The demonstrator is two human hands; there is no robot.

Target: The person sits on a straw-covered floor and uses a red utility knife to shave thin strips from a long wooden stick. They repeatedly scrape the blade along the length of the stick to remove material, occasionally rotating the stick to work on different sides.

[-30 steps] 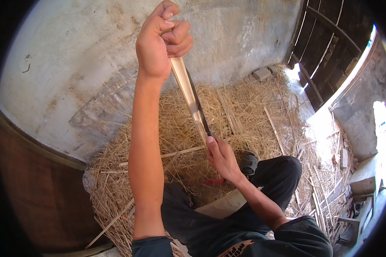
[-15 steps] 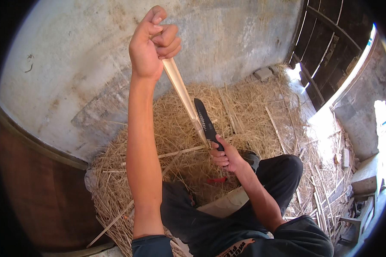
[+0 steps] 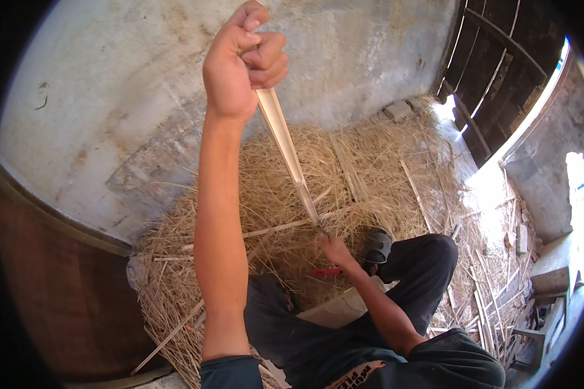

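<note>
High up in front of the wall, my left hand (image 3: 245, 61) is closed round the upper end of a split bamboo strip (image 3: 280, 133). The strip slants down to the right, pale and hollowed along its upper part and darker lower down. At its lower end my right hand (image 3: 335, 250) is closed round a knife. Only a small dark piece of the knife (image 3: 322, 229) shows beside the strip, seen nearly edge-on; the rest is hidden. Whether the blade touches the bamboo I cannot tell.
Straw-like shavings (image 3: 396, 168) cover the floor, with loose bamboo strips (image 3: 276, 229) among them. A red object (image 3: 326, 272) lies between my legs, near my shoe (image 3: 375, 247). A stained wall (image 3: 123, 97) rises ahead; a dark plank door (image 3: 499, 65) stands at the far right.
My right hand has drawn lower and turned, so the black blade, seen broadside before, is now mostly out of sight. My left hand has shifted slightly right and up with the strip.
</note>
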